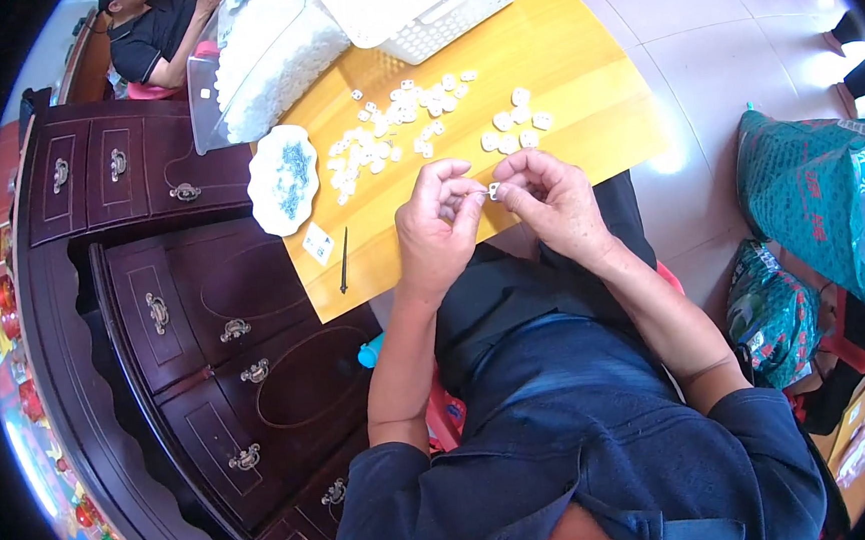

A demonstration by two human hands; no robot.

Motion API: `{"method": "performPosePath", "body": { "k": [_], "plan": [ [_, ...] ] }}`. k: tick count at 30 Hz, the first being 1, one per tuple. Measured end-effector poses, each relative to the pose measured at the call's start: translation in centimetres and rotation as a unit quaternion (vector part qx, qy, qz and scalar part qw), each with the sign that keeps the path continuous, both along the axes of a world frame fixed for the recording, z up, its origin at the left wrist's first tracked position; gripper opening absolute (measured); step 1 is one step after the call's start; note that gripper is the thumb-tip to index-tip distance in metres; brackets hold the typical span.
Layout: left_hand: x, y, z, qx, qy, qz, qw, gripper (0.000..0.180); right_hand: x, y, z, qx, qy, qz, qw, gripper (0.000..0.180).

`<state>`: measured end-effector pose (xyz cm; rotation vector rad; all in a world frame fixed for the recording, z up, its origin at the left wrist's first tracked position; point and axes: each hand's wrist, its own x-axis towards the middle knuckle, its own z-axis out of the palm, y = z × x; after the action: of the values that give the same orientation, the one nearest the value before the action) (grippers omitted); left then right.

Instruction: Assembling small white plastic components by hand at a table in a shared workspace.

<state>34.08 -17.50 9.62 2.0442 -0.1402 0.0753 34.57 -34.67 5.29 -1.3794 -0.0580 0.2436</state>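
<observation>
Over the near edge of the yellow wooden table, my right hand [556, 204] pinches a small white plastic piece [494, 191] between thumb and fingers. My left hand [437, 221] is closed in a pinch right beside that piece; whatever its fingertips hold is too small to name. Beyond the hands, many similar white pieces [381, 151] lie scattered, with a smaller group of white pieces [507, 141] to the right. A white scalloped plate [267, 205] at the left carries a heap of tiny grey-blue bits [295, 169].
A thin dark pointed tool [345, 260] and a white card [317, 244] lie near the table's left edge. Behind stand a clear tub [203, 115] of white pieces and a white perforated basket [455, 18]. Dark drawers [184, 307] flank the left; green bags [818, 193] stand right.
</observation>
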Motion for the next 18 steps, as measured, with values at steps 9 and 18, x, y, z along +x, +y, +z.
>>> {"method": "performPosePath", "body": {
  "k": [9, 18],
  "plan": [
    [-0.09, 0.02, -0.32, -0.028, -0.011, 0.009, 0.999, 0.029, -0.06, 0.15, -0.28, 0.009, -0.005, -0.013, 1.0, 0.014],
    [-0.01, -0.03, -0.57, -0.03, -0.008, 0.003, 1.0, 0.03, 0.0, 0.06, -0.1, 0.013, 0.005, -0.01, 1.0, 0.014]
  ]
}}
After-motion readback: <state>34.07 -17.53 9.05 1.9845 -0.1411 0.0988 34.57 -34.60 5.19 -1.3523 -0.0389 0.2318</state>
